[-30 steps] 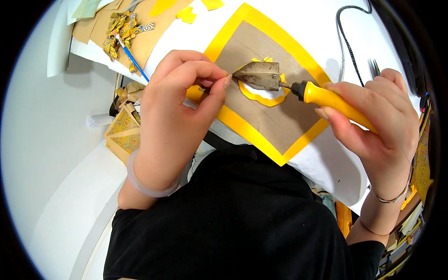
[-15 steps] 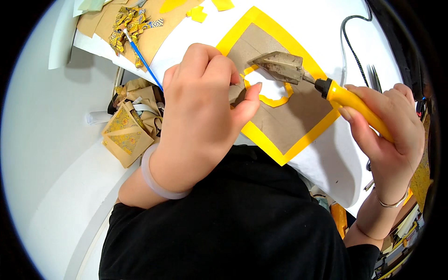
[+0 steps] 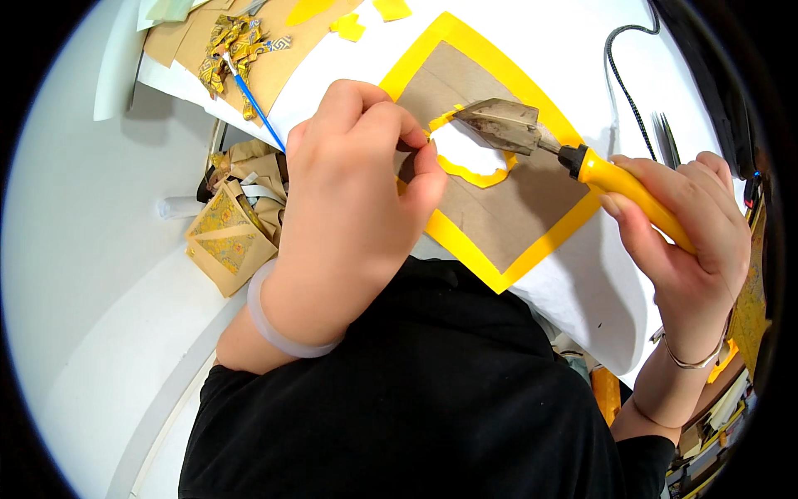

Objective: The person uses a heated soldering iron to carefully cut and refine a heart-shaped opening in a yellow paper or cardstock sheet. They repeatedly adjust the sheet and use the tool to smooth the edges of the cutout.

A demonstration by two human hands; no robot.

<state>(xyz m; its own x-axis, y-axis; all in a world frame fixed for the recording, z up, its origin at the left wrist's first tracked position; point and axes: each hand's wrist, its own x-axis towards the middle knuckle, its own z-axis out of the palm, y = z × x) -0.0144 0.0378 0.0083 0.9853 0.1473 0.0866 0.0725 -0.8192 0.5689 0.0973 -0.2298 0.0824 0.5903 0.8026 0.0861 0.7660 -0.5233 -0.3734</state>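
Note:
A grey-brown board (image 3: 490, 224) with yellow edging folded round its border lies tilted on the white table. In its middle is a rounded hole rimmed with uneven yellow strips (image 3: 478, 177). My right hand (image 3: 698, 216) grips the yellow handle of a small iron (image 3: 503, 125) with a stained, trowel-shaped metal head. The head's pointed end lies over the upper edge of the hole. At the hole's left side, my left hand (image 3: 349, 191) has thumb and forefinger pinched together by the yellow rim. What is between those fingertips is hidden.
At the upper left, a blue-handled brush (image 3: 253, 101) rests by patterned fabric scraps (image 3: 229, 54) on brown paper. Yellow offcuts (image 3: 347, 27) lie at the far edge. A black cord (image 3: 632, 91) and tweezers (image 3: 665, 137) are at right. A bag of scraps (image 3: 237, 241) hangs below left.
My left thumb and forefinger have closed together, and the hand has shifted slightly left. The iron's head has moved a little along the hole's upper edge.

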